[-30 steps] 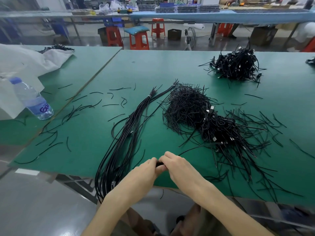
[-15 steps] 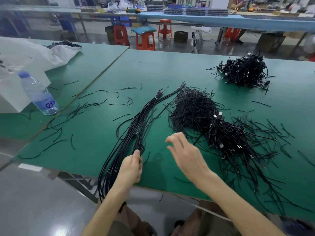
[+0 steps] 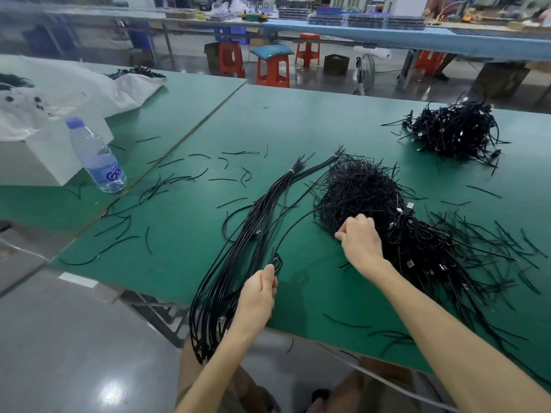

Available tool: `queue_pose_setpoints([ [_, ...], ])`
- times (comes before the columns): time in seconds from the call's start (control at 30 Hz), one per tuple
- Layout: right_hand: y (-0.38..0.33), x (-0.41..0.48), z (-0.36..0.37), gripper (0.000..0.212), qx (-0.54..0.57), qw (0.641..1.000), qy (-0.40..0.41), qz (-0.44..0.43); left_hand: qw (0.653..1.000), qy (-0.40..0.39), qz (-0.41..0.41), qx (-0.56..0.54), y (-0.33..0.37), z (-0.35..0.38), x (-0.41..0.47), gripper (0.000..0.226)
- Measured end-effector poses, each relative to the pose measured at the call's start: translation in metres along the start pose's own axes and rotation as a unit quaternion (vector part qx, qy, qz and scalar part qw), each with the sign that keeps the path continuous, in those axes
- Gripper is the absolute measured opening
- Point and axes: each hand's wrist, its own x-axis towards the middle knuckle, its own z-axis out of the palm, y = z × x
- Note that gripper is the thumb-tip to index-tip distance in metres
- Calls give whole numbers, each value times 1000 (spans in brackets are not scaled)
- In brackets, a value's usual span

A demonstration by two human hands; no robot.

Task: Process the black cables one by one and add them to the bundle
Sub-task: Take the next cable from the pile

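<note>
Item: bundle (image 3: 256,231), black cables laid straight and tied near the far end, lying mid-table and trailing over the near edge. We are judging it as only partly built: a modest sheaf so far.

Item: cable in hand (image 3: 290,234). We are holding its looped end in the left hand (image 3: 258,296), fingers closed around it, just beside the bundle; its free length is arcing away toward the heap.

Item: heap (image 3: 366,198) of unprocessed cables, right of the bundle. The right hand (image 3: 360,239) is resting at its near edge, fingers curled shut; we cannot tell what they are pinching.

Item: second heap (image 3: 456,132), far right, untouched.

Item: short black offcuts (image 3: 190,178), scattered over the green table (image 3: 298,120).

Item: water bottle (image 3: 95,156), standing far left.

Balance: we are reckoning most of the work is remaining, both heaps outweighing the bundle.
</note>
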Motion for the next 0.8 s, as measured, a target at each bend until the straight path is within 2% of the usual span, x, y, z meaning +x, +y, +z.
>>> queue_pose_setpoints([
  [0.13,-3,-14,-13,12,21,995,81,-45,1000,2,-16,-14,3,0,1,45],
  [0.33,-22,-65,-37,8,179,972,117,-99,999,10,-44,-29,15,-1,2,42],
  [0.4,-31,-86,-42,8,307,948,43,-68,998,2,-48,-29,20,0,2,43],
  [0.47,-40,-105,-39,6,435,898,-70,-17,999,-12,-43,-28,25,4,1,44],
  [0.53,-45,-117,-33,6,465,874,-136,26,999,-31,-36,-22,30,8,-1,45],
  [0.6,-47,-123,-28,8,483,857,-171,60,998,-51,-35,-14,32,11,-1,44],
  [0.8,-45,-128,-27,8,550,804,-195,113,996,-94,-1,0,29,10,-2,44],
])
